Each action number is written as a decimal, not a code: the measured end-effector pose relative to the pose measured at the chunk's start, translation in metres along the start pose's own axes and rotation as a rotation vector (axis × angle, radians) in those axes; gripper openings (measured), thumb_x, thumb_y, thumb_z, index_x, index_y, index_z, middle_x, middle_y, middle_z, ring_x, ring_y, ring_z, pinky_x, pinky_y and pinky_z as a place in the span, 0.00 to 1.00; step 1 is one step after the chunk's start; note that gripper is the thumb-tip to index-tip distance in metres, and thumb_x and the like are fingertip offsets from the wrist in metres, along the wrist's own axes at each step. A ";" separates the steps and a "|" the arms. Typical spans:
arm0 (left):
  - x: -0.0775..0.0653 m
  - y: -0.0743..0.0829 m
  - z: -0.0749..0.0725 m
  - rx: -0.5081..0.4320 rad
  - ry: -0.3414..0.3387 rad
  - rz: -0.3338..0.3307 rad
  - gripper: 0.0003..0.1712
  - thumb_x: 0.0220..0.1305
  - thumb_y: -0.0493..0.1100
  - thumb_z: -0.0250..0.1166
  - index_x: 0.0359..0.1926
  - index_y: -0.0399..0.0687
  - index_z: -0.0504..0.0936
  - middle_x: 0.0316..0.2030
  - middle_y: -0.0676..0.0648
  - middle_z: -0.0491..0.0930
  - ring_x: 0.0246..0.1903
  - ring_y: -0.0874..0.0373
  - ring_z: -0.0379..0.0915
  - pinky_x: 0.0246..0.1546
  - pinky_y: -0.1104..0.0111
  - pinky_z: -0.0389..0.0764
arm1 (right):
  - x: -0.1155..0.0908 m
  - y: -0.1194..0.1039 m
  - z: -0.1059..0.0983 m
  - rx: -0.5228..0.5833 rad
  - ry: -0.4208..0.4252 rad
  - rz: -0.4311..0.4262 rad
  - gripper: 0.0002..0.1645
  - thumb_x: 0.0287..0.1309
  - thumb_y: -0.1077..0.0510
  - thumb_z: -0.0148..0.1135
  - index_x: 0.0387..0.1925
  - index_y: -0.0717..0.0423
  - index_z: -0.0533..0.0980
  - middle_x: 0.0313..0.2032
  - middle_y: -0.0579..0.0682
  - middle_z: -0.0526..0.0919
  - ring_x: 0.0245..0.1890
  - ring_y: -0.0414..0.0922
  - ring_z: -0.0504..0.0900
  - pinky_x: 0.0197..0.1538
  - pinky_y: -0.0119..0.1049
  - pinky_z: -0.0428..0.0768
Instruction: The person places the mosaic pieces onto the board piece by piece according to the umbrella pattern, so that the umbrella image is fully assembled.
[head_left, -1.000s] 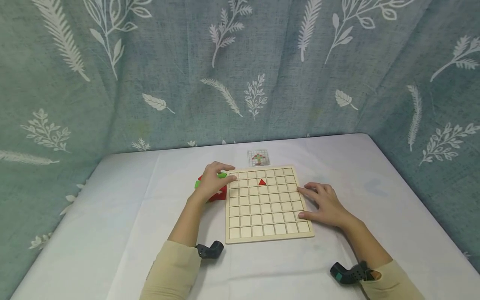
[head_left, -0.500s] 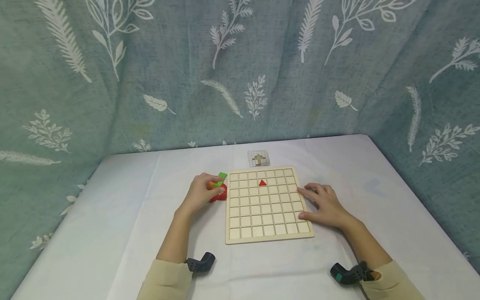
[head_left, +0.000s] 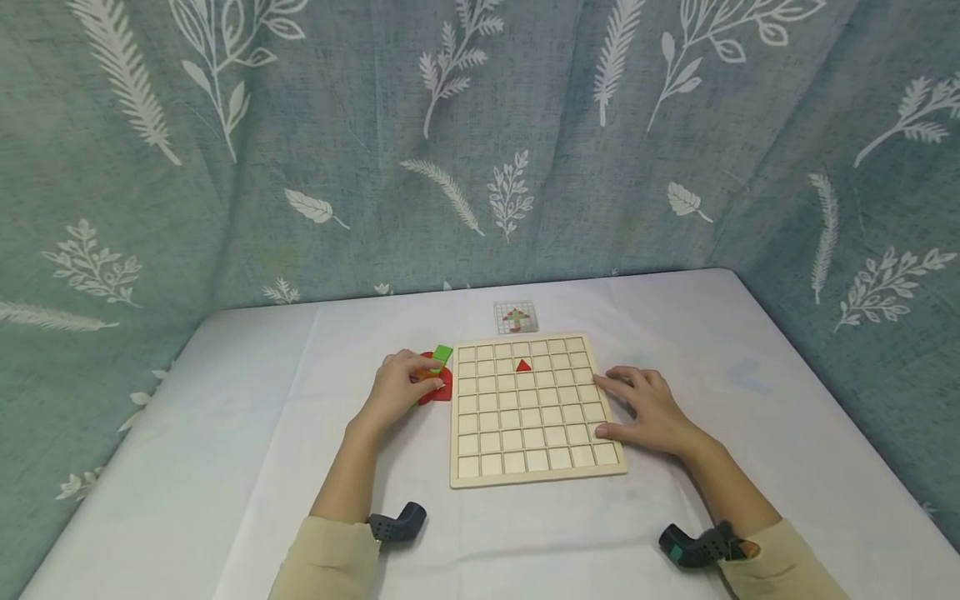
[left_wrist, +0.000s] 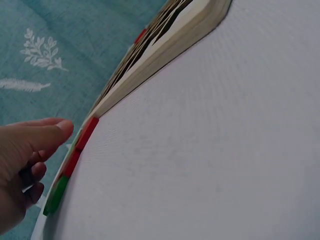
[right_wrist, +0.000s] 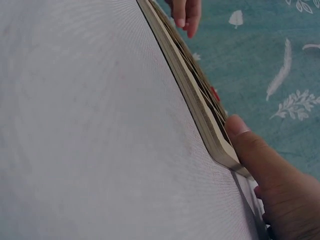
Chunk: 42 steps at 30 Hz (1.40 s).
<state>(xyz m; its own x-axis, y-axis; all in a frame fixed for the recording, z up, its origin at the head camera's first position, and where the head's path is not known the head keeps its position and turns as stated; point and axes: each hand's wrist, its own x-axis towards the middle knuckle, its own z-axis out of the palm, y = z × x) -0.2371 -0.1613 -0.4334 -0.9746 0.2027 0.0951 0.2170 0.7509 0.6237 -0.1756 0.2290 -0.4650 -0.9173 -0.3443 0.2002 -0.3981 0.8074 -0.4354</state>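
My left hand (head_left: 395, 388) hovers at or touches a small pile of coloured pieces just left of the board, its fingers loosely bent. The pile shows a green square piece (head_left: 442, 355) and red pieces (head_left: 446, 387); an orange one is partly hidden by the fingers. In the left wrist view, red and green pieces (left_wrist: 86, 134) lie beside the thumb, and no piece shows in the hand. A wooden grid board (head_left: 513, 419) carries one red triangle (head_left: 522, 365) near its top. My right hand (head_left: 648, 410) rests at the board's right edge, thumb on the rim, fingers relaxed.
Behind the board lies a small pattern card (head_left: 516, 317) with a red and green figure on a grid. A white cloth (head_left: 300, 433) covers the table. A leaf-patterned curtain (head_left: 337, 142) hangs at the back and sides.
My left hand has drawn back leftward from the board's upper left corner to the pile, uncovering the green piece. My right hand has stayed at the board's edge.
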 end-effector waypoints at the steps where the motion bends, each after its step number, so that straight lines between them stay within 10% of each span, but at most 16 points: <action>1: 0.002 -0.001 0.001 0.012 -0.007 -0.002 0.17 0.55 0.44 0.69 0.48 0.49 0.84 0.41 0.45 0.76 0.44 0.50 0.65 0.43 0.58 0.65 | 0.000 0.000 0.000 0.003 0.001 0.000 0.48 0.43 0.35 0.69 0.64 0.51 0.68 0.61 0.57 0.67 0.57 0.58 0.60 0.54 0.58 0.59; 27: 0.011 -0.011 0.005 0.152 0.035 0.000 0.19 0.49 0.52 0.73 0.41 0.47 0.86 0.27 0.51 0.74 0.33 0.55 0.66 0.41 0.56 0.51 | 0.000 -0.003 0.001 0.019 0.009 -0.001 0.47 0.42 0.35 0.70 0.63 0.51 0.70 0.60 0.56 0.68 0.56 0.57 0.61 0.54 0.57 0.60; 42: 0.027 0.024 0.006 0.097 -0.010 0.036 0.20 0.49 0.55 0.73 0.40 0.48 0.86 0.31 0.52 0.77 0.36 0.54 0.67 0.45 0.56 0.55 | 0.001 -0.001 -0.002 0.022 -0.001 0.021 0.48 0.42 0.34 0.69 0.64 0.50 0.69 0.61 0.55 0.67 0.57 0.57 0.60 0.54 0.58 0.61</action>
<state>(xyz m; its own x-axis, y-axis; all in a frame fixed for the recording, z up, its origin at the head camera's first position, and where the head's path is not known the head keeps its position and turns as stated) -0.2576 -0.1339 -0.4203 -0.9656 0.2367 0.1076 0.2566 0.8005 0.5416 -0.1759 0.2287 -0.4631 -0.9256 -0.3274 0.1901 -0.3786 0.8041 -0.4584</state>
